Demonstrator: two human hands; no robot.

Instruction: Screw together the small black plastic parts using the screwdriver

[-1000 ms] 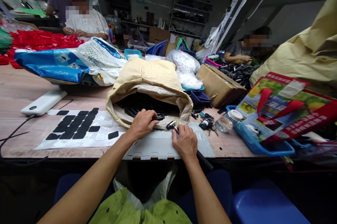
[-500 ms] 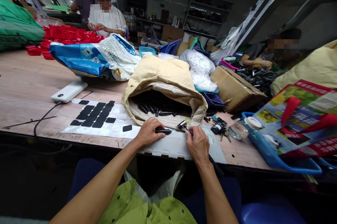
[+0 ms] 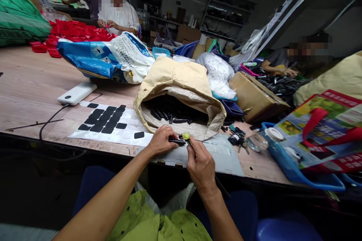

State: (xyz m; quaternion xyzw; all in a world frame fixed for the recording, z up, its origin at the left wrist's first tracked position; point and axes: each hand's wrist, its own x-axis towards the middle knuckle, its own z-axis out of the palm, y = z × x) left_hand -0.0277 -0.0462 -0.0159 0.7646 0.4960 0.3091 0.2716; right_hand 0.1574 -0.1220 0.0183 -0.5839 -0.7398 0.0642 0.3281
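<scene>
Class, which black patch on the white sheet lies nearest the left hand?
The rightmost patch, lying apart on the sheet and closest to the left hand; the other patches lie farther left, most clustered in rows.

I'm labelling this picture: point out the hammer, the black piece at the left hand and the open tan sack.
Hammer [image 3: 186, 135]: head view, on its yellow-green end.
Black piece [image 3: 177, 141]: head view, on its exposed length.
Tan sack [image 3: 175, 70]: head view, on its upper side.

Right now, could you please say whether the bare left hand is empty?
No, the left hand holds a slim black rod-shaped piece.
</scene>
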